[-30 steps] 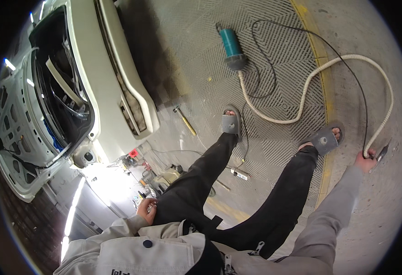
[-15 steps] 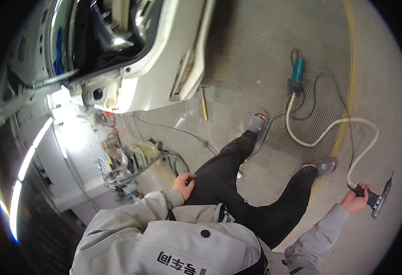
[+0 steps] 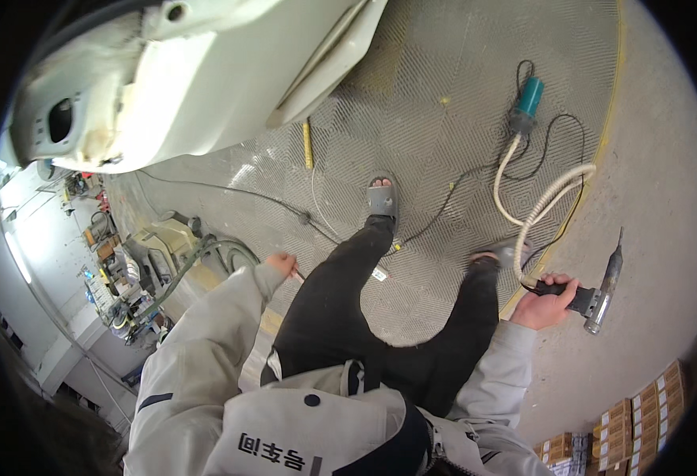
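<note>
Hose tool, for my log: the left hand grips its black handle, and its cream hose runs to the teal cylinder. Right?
Not the left hand: in the head view, the right hand grips the black handle. The cream hose does run to the teal cylinder.

We note glossy metal on the tool head [image 3: 602, 303], dark matt plastic, by its look, on the handle [image 3: 579, 299]. Hose [image 3: 528, 228] ribbed, plastic-looking; teal cylinder [image 3: 530, 97] smooth plastic, faint sheen. We see glossy painted metal on the car panel [image 3: 206, 91], rough ridged floor tiles [image 3: 436, 151], matt cloth on the jacket [image 3: 194, 341], dull cardboard boxes [image 3: 644, 420]
</note>
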A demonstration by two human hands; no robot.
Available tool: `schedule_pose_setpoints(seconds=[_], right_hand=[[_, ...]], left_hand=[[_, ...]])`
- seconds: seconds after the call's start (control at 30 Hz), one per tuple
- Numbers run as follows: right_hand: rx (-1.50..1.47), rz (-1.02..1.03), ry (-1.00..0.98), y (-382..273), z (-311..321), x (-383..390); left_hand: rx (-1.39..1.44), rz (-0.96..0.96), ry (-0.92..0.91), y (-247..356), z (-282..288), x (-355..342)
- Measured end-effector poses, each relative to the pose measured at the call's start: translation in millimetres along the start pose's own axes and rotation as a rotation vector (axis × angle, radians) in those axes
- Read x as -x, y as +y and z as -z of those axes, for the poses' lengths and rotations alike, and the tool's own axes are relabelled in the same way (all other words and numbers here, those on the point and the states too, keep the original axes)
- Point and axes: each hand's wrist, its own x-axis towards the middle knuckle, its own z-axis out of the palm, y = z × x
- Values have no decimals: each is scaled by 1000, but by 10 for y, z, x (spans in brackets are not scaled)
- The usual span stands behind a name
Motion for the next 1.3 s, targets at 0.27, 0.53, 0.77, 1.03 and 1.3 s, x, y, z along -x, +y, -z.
schedule_pose_setpoints(seconds=[0.27, 0.53, 0.77, 1.03, 1.3], right_hand=[[56, 82, -103, 1095, 157, 257], [272, 85, -239, 1637, 473, 45], [338, 27, -355, 1730, 540, 3], [345, -22, -349, 1780, 499, 72], [250, -42, -166, 1746, 421, 303]], left_hand=[[-409, -149, 438, 233, -152, -2508], [-284, -23, 638, -213, -602, -4543], [-312, -65, 615, -337, -723, -4847], [247, -404, 566, -453, -736, -4273], [972, -380, 863, -497, -140, -2156]])
